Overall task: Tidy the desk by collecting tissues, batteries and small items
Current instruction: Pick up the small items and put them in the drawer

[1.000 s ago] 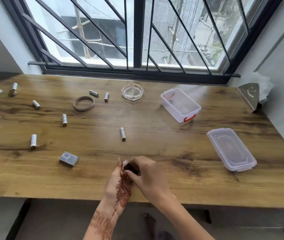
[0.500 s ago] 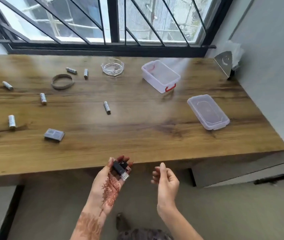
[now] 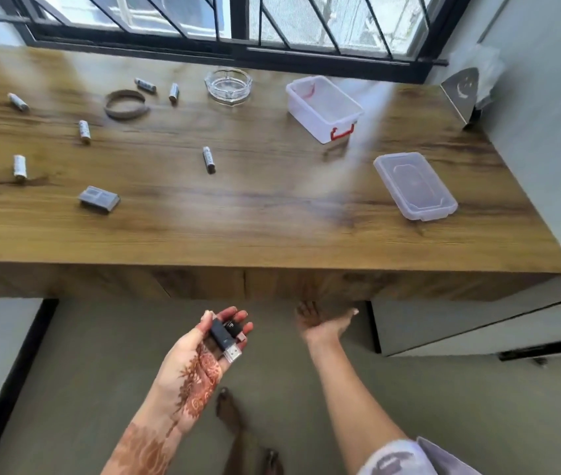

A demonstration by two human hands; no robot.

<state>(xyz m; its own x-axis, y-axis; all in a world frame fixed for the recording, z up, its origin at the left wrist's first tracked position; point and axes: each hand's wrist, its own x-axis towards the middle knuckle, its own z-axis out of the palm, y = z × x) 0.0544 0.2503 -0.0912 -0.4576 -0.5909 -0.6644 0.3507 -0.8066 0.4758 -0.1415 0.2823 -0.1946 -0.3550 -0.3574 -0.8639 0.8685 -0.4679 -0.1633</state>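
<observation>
A person's left hand (image 3: 200, 354), palm up below the desk's (image 3: 272, 214) front edge, cradles a black USB stick (image 3: 225, 339) and a second small dark item across loosely curled fingers; the right hand (image 3: 322, 322) hangs empty beside it, fingers spread (blurred). On the desk, well apart from both hands: scattered batteries (image 3: 209, 160), a grey box (image 3: 98, 199), a band (image 3: 125, 104), a glass ashtray (image 3: 228, 86), an open plastic bin (image 3: 323, 109) and its lid (image 3: 414, 185); tissues (image 3: 488, 68) sit in the far right corner.
</observation>
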